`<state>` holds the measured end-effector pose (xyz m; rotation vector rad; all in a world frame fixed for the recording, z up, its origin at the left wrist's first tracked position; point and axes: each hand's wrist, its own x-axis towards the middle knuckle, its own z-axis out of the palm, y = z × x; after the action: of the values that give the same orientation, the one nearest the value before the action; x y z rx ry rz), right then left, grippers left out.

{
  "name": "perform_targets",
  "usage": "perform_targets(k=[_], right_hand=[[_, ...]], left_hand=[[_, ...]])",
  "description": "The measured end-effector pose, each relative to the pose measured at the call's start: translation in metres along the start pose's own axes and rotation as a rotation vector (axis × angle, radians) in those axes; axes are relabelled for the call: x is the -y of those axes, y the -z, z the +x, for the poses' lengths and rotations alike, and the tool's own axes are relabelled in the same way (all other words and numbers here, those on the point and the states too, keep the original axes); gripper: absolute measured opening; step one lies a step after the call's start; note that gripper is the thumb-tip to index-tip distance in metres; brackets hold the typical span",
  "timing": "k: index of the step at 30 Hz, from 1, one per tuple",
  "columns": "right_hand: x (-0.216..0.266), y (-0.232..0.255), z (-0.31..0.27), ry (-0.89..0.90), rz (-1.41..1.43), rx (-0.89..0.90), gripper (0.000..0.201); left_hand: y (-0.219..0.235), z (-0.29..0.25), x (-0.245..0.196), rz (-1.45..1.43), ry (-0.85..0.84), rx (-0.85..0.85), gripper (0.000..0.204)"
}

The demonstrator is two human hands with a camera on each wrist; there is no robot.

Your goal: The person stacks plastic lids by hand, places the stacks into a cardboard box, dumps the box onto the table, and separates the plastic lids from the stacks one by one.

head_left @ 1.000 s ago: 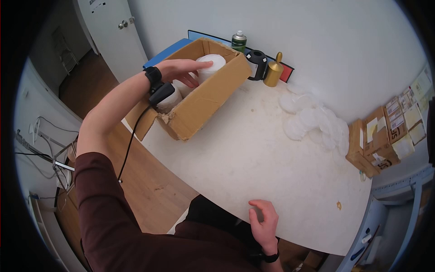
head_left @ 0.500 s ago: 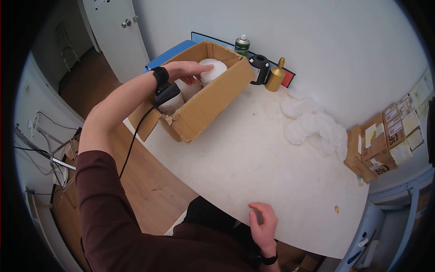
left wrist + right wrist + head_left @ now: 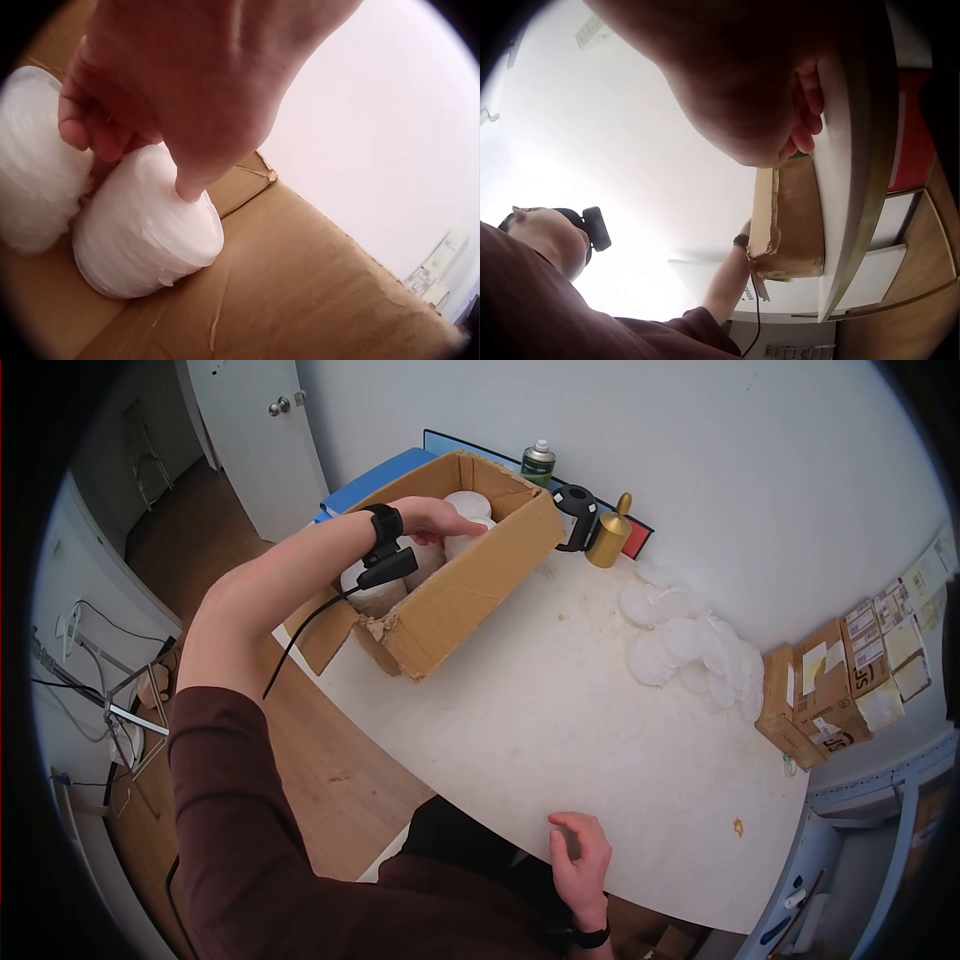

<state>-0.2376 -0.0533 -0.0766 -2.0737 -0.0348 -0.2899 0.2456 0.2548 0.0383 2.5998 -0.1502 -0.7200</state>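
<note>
My left hand (image 3: 432,517) reaches into an open cardboard box (image 3: 470,595) and grips a stack of white plastic lids (image 3: 142,232). In the left wrist view, the thumb presses on the stack's top face, while the fingers curl down its far side, partly hidden. A second stack of lids (image 3: 34,165) leans beside it, left of the fingers. More white stacks (image 3: 375,595) fill the near end of the box. By the table's front edge, my right hand (image 3: 581,865) holds nothing, its fingers loosely bent.
Behind the box stand a green spray can (image 3: 537,463), a black device (image 3: 575,515) and a brass-coloured pot (image 3: 608,540). A pile of loose translucent lids (image 3: 690,640) lies on the white table (image 3: 520,730). Labelled cartons (image 3: 825,685) sit at the right. A cable (image 3: 300,640) hangs from the left wrist camera.
The left hand has shifted slightly right and lower in the box, and a white stack now shows beyond the one under its thumb. The right hand keeps its place.
</note>
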Motion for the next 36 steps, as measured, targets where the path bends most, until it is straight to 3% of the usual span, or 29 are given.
perform_targets(k=[2, 8, 13, 14, 15, 17, 18, 21, 36], right_hand=[[0.0, 0.0, 0.0, -0.002, 0.005, 0.0, 0.015], [0.002, 0.0, -0.002, -0.005, 0.008, -0.006, 0.015], [-0.001, 0.0, -0.002, 0.004, 0.029, -0.011, 0.016], [0.0, 0.0, -0.001, -0.002, 0.028, -0.007, 0.016], [-0.001, -0.001, -0.001, 0.0, 0.029, -0.004, 0.016], [-0.006, 0.0, -0.002, 0.012, 0.021, -0.002, 0.016], [-0.006, 0.001, -0.001, 0.012, 0.017, -0.005, 0.016], [-0.004, 0.0, -0.001, 0.002, 0.035, -0.004, 0.016], [0.001, 0.0, -0.002, -0.011, 0.018, -0.006, 0.014]], left_hand=[[-0.001, 0.007, 0.0, 0.206, 0.021, 0.016, 0.076], [-0.009, -0.006, -0.005, 0.146, -0.039, -0.075, 0.078], [0.033, -0.017, -0.01, 0.053, -0.028, -0.091, 0.071], [0.042, -0.02, -0.011, 0.131, -0.043, -0.099, 0.058], [0.044, -0.025, -0.007, 0.13, -0.04, -0.1, 0.058], [0.043, -0.037, 0.004, 0.331, -0.409, -0.212, 0.053], [0.039, -0.039, 0.003, 0.371, -0.386, -0.119, 0.054], [0.014, -0.049, 0.003, 0.527, -0.472, -0.06, 0.056], [-0.002, -0.021, -0.007, 0.613, -0.348, -0.123, 0.066]])
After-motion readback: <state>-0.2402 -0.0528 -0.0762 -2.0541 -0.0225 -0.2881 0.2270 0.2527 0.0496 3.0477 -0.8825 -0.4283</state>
